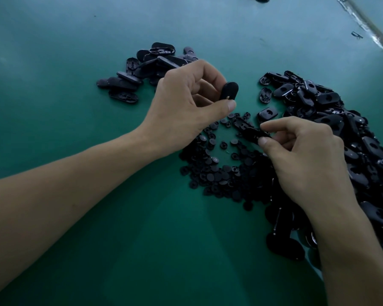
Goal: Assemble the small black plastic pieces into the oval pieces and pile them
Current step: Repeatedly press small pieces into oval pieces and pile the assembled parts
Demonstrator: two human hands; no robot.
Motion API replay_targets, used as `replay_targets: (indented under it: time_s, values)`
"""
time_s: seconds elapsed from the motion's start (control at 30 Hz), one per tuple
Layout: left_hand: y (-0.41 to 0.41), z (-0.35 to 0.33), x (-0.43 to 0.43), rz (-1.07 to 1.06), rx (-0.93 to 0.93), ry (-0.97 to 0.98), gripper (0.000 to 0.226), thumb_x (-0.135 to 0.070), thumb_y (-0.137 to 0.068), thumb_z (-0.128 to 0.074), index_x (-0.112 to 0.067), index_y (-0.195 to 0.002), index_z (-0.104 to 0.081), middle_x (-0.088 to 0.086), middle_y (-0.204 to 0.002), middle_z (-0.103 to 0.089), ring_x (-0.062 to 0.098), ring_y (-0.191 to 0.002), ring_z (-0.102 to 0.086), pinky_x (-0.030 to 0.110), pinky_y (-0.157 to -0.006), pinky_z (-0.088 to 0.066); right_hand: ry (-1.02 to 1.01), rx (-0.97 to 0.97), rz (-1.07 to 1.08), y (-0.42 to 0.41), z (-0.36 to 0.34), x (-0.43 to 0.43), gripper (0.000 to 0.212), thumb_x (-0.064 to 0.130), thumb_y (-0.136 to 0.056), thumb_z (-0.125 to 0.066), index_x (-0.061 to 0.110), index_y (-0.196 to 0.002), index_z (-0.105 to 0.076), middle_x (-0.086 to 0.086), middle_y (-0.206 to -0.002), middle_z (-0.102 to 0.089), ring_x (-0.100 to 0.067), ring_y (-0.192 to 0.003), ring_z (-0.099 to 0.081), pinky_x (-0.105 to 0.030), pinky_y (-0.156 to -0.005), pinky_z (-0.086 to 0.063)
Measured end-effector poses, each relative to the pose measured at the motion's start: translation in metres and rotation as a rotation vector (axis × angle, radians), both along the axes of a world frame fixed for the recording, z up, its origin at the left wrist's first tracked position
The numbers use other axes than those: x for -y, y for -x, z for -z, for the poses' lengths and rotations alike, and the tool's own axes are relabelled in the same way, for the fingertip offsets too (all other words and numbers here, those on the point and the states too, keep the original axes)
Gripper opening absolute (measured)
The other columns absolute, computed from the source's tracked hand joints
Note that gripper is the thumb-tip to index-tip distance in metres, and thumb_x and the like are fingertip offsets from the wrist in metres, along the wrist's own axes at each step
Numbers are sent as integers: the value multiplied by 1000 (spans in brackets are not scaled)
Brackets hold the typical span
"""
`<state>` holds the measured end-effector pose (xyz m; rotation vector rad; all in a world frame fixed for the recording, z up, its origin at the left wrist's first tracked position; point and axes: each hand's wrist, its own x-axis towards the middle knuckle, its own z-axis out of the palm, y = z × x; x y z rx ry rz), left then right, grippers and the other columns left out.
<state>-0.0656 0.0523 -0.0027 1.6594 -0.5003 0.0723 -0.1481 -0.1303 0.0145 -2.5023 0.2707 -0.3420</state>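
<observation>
Green table [75, 51]. Three black heaps: stacked ovals [142, 71] upper left, small round pieces [217, 173] centre, loose ovals [341, 129] right. Left hand [186, 100] pinches one oval piece [229, 91]; right hand [305, 155] pinches a second oval [248, 128].

Head camera looks steeply down, close over the green table [75, 62].

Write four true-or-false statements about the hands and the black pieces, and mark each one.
1. The left hand holds an oval piece. True.
2. The right hand is empty. False: it pinches a second oval piece.
3. The small round pieces sit in a tray. False: they lie loose on the green table.
4. A smaller pile of ovals lies beyond the left hand. True.
</observation>
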Motion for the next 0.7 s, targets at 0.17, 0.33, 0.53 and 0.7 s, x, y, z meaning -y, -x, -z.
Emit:
replay_targets:
  time_s: [0.17, 0.33, 0.53, 0.7]
  values:
    - [0, 0, 0, 1, 7, 0, 20, -9, -81, -80, -17, -87, -62, 8, -80, -72, 30, -74, -72, 33, -71, -60, -47, 51, -43, 0, -1, -3, 15, 19, -89, -74, 28, -101, -75, 18, -74, -63, 6, -72, -59, 1, -66, -41]
    - [-1, 1, 0, 3, 11, 0, 20, -9, -81, -80, -18, -87, -62, 8, -80, -72, 30, -75, -72, 34, -72, -60, -88, 63, -49, 0, -1, -4, 13, 17, -88, -75, 28, -94, -75, 21, -75, -66, 9, -74, -63, 0, -68, -44]
    - [-1, 1, -1, 10, 5, 4, 20, -9, -81, -80, -18, -87, -62, 6, -80, -73, 27, -74, -73, 30, -71, -59, -60, 80, -26, 0, -1, -5, 15, 18, -90, -73, 32, -90, -69, 23, -74, -63, 16, -77, -60, 5, -66, -39]
    - [0, 1, -1, 10, 9, 8, 22, -8, -82, -80, -18, -87, -62, 5, -80, -73, 25, -74, -73, 26, -69, -56, -54, 88, -12, -1, -1, -6, 13, 20, -93, -69, 32, -90, -65, 24, -75, -61, 16, -80, -59, 4, -65, -39]
